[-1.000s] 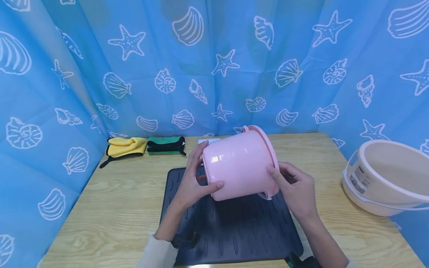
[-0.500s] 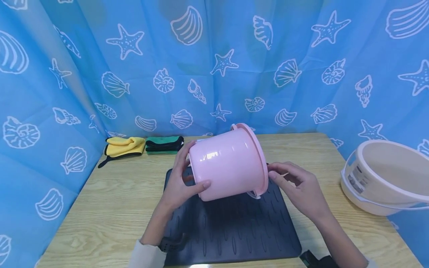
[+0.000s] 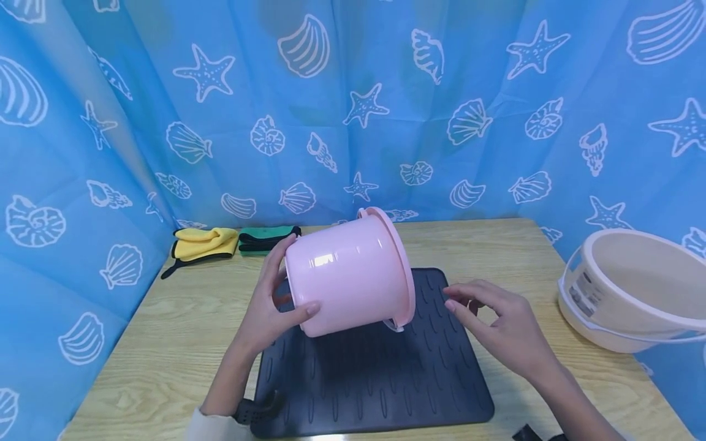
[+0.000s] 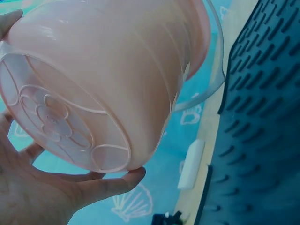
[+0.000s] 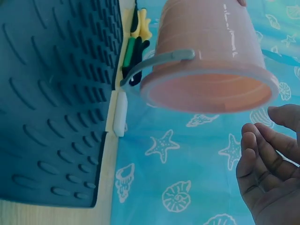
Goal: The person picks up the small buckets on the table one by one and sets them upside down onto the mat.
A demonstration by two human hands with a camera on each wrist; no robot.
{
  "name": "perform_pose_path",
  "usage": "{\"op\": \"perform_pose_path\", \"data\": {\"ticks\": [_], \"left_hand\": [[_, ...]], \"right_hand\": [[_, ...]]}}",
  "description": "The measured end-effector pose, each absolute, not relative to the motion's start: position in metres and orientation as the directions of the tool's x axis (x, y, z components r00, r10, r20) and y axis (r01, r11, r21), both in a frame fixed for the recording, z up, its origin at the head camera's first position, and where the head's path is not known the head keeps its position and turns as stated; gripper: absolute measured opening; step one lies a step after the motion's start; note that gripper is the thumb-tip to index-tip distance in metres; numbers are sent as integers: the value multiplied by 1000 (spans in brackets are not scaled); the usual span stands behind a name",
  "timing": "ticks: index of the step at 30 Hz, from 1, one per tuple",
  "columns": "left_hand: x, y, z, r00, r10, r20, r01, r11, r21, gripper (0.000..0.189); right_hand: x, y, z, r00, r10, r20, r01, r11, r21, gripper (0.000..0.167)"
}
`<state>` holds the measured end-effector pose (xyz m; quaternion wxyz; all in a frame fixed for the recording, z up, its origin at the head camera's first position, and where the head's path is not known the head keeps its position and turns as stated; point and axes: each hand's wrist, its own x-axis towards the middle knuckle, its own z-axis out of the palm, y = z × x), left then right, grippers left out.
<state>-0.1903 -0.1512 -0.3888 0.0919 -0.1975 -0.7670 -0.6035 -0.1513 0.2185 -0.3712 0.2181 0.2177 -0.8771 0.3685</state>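
A pink plastic bucket (image 3: 350, 278) is held on its side above a black ribbed mat (image 3: 380, 392), with its rim facing right. My left hand (image 3: 269, 315) grips the base end, thumb on the near side and fingers spread round the bottom. In the left wrist view the bucket's base (image 4: 54, 119) shows a moulded flower pattern. The bucket's pale handle (image 5: 157, 61) hangs down towards the mat. Apart from the rim, my right hand (image 3: 504, 321) hovers over the mat's right edge, fingers loosely bent and holding nothing; the right wrist view shows the bucket's hollow inside (image 5: 211, 91).
A cream bucket (image 3: 612, 288) with a wire handle stands at the table's right edge. Folded yellow (image 3: 205, 243) and green (image 3: 265, 239) cloths lie at the back left. Behind the mat sits a small white block (image 5: 120, 114). A blue shell-patterned curtain (image 3: 358, 61) surrounds the wooden table.
My left hand has carried the pink bucket to the left. My right hand has let go of its rim and now stands apart from it.
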Motion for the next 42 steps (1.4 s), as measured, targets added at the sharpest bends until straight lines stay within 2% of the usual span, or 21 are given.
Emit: {"op": "perform_pose_path", "data": {"ticks": [17,26,36,42], "left_hand": [[-175,-184,-383,-921,185,342,378,222,899,100],[-167,-199,-378,-930,156,333,361,222,906,100],[-156,-215,-372,-944,121,308,328,215,920,100],[-150,-228,-368,-943,130,306,328,219,919,101]], "right_hand": [[-144,232,-388,-747,-372,552,-634,650,-420,31],[-139,236,-398,-762,-393,515,-618,679,-395,31],[-139,234,-410,-722,-449,526,-673,632,-384,35],[-134,231,-415,-758,-445,477,-635,671,-383,30]]}}
